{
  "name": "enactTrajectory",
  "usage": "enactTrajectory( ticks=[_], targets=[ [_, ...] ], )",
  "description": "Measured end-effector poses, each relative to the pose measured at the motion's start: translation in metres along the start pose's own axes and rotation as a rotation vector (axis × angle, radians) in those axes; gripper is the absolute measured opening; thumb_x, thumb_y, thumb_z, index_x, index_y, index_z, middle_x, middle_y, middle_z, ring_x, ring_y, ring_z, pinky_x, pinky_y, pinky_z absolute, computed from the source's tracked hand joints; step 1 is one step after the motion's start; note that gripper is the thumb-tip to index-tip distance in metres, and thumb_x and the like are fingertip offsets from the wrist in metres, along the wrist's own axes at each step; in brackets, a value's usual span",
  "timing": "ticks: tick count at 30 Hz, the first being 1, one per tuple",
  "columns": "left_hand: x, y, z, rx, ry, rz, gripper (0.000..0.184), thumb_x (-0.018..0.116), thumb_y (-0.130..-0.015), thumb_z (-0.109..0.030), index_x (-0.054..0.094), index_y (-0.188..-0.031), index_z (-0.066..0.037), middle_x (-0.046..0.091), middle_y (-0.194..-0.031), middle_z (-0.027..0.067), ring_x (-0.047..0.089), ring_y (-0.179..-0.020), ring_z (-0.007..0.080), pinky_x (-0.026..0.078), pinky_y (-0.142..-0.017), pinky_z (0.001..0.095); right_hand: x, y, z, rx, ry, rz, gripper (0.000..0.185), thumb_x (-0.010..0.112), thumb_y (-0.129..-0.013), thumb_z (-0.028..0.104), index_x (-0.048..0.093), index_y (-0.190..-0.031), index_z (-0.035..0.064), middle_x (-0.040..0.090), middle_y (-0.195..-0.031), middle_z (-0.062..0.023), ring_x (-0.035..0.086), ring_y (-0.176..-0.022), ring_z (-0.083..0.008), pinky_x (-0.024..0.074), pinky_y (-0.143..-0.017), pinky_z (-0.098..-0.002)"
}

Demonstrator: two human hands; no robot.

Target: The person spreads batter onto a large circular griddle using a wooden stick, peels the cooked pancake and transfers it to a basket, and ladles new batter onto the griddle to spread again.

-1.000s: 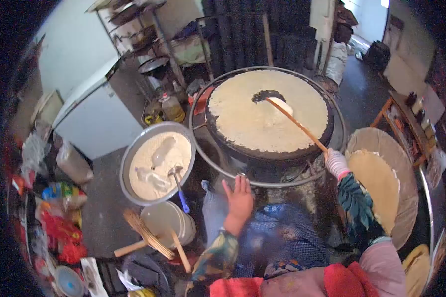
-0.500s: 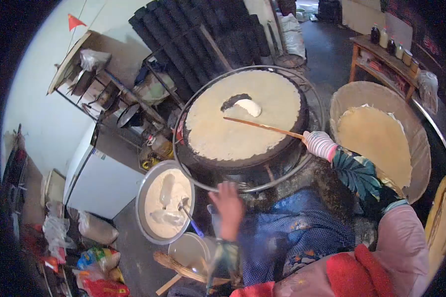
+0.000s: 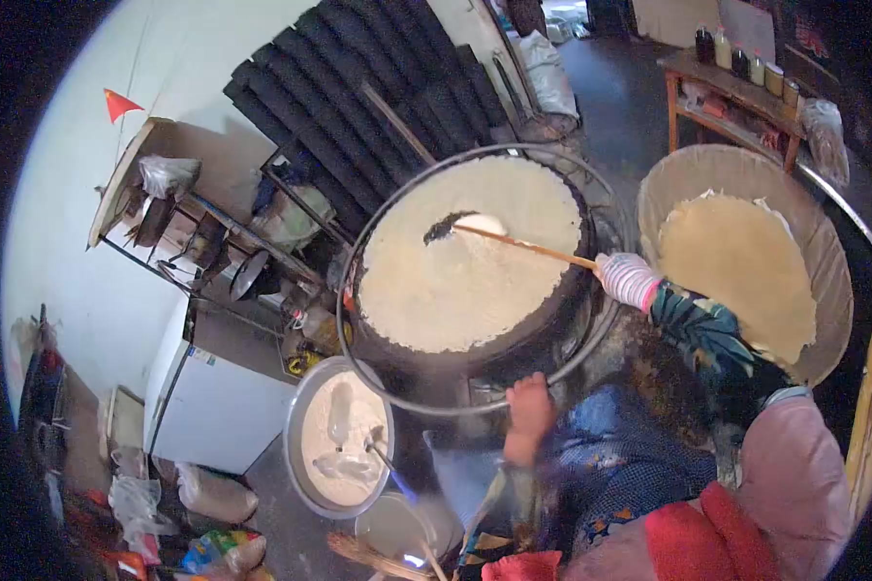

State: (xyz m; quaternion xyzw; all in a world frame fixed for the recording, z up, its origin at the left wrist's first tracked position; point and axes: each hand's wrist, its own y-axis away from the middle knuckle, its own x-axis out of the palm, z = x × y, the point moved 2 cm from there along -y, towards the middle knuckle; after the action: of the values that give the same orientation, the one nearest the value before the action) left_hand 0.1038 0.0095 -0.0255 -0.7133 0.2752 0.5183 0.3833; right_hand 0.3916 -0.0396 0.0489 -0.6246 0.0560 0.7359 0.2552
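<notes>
My right hand (image 3: 627, 281), in a pink-and-white striped glove, is closed around a thin wooden stick (image 3: 543, 252). The stick's far end meets a white lump of batter (image 3: 482, 225) beside a bare dark patch (image 3: 443, 229) near the middle of the round griddle. Pale batter (image 3: 455, 290) covers most of the griddle's top. My left hand (image 3: 530, 412) is bare, its fingers curled over the near edge of the metal ring (image 3: 426, 409) that circles the griddle.
At right, a lined round basket (image 3: 819, 232) holds flat browned sheets (image 3: 741, 271). A basin of pale flour-like stuff (image 3: 310, 465) with a ladle stands at lower left, by a bucket (image 3: 388, 528). Black cylinders (image 3: 358, 107) are stacked behind. Bottles stand on a wooden table (image 3: 683, 73).
My left hand has moved right along the near side and closed on the ring from an open pose. The stick's tip has come up against the batter lump. The view has shifted.
</notes>
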Motion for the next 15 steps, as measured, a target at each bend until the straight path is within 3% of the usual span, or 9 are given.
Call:
enactTrajectory(
  ticks=[1,3,5,6,7,9,13,15],
  targets=[
    [-0.005,0.001,0.011,-0.005,-0.012,0.027,0.010,0.056,-0.071,-0.013,0.055,-0.079,-0.006,0.062,-0.081,0.0127,0.059,-0.079,0.0318,0.041,-0.072,0.0472,0.007,-0.004,-0.001,-0.093,-0.048,-0.059,0.025,0.048,-0.088,0.028,0.059,-0.085,0.0053,0.060,-0.066,-0.0189,0.060,-0.063,-0.0373,0.0459,-0.057,-0.0474],
    [-0.017,-0.005,0.025,-0.069,-0.151,0.141,0.012,0.056,-0.071,-0.013,0.058,-0.081,-0.006,0.063,-0.079,0.0127,0.061,-0.075,0.0309,0.042,-0.072,0.0453,-0.009,-0.002,0.003,-0.036,-0.117,0.053,0.025,0.049,-0.088,0.029,0.058,-0.085,0.0061,0.059,-0.066,-0.0185,0.059,-0.062,-0.0375,0.0456,-0.057,-0.0478],
    [-0.011,-0.001,0.044,-0.084,-0.189,0.068,0.011,0.055,-0.072,-0.016,0.061,-0.076,-0.008,0.064,-0.077,0.0123,0.062,-0.076,0.0291,0.041,-0.072,0.0451,-0.014,0.006,-0.006,-0.078,0.004,0.263,0.024,0.046,-0.088,0.026,0.061,-0.083,0.0073,0.062,-0.066,-0.0158,0.062,-0.062,-0.0334,0.0479,-0.058,-0.0459],
    [-0.017,0.000,0.050,-0.147,-0.255,0.170,0.011,0.055,-0.072,-0.017,0.062,-0.073,-0.008,0.065,-0.076,0.0121,0.062,-0.077,0.0286,0.041,-0.073,0.0450,-0.011,0.005,-0.025,0.059,-0.247,0.206,0.024,0.047,-0.087,0.026,0.060,-0.081,0.0066,0.062,-0.065,-0.0155,0.062,-0.061,-0.0333,0.0470,-0.056,-0.0465],
    [-0.022,-0.001,0.059,-0.207,-0.325,0.266,0.012,0.055,-0.073,-0.018,0.063,-0.070,-0.009,0.065,-0.075,0.0118,0.062,-0.078,0.0281,0.041,-0.073,0.0449,-0.009,-0.002,-0.041,-0.038,-0.007,0.123,0.022,0.048,-0.087,0.025,0.059,-0.081,0.0068,0.062,-0.065,-0.0157,0.062,-0.060,-0.0335,0.0461,-0.054,-0.0472],
    [-0.026,0.008,0.081,-0.161,-0.357,0.257,0.013,0.055,-0.072,-0.018,0.063,-0.067,-0.010,0.064,-0.071,0.0109,0.062,-0.076,0.0280,0.041,-0.073,0.0445,-0.005,-0.022,-0.055,-0.005,0.037,-0.006,0.019,0.049,-0.086,0.024,0.058,-0.081,0.0079,0.062,-0.066,-0.0159,0.060,-0.059,-0.0343,0.0453,-0.052,-0.0473],
    [-0.030,0.022,0.146,0.012,-0.456,0.092,0.012,0.056,-0.069,-0.019,0.062,-0.062,-0.011,0.058,-0.061,0.0089,0.057,-0.066,0.0277,0.040,-0.072,0.0447,-0.014,-0.021,-0.033,-0.156,-0.018,0.054,0.019,0.050,-0.087,0.026,0.055,-0.082,0.0082,0.061,-0.065,-0.0161,0.060,-0.059,-0.0360,0.0454,-0.052,-0.0466],
    [-0.052,0.016,0.162,0.011,-0.490,0.351,0.014,0.055,-0.067,-0.019,0.062,-0.061,-0.009,0.060,-0.066,0.0108,0.057,-0.072,0.0280,0.039,-0.072,0.0433,-0.033,-0.005,-0.025,-0.185,0.008,0.151,0.022,0.050,-0.087,0.029,0.054,-0.081,0.0086,0.059,-0.063,-0.0158,0.059,-0.061,-0.0368,0.0447,-0.053,-0.0467]
  ],
)
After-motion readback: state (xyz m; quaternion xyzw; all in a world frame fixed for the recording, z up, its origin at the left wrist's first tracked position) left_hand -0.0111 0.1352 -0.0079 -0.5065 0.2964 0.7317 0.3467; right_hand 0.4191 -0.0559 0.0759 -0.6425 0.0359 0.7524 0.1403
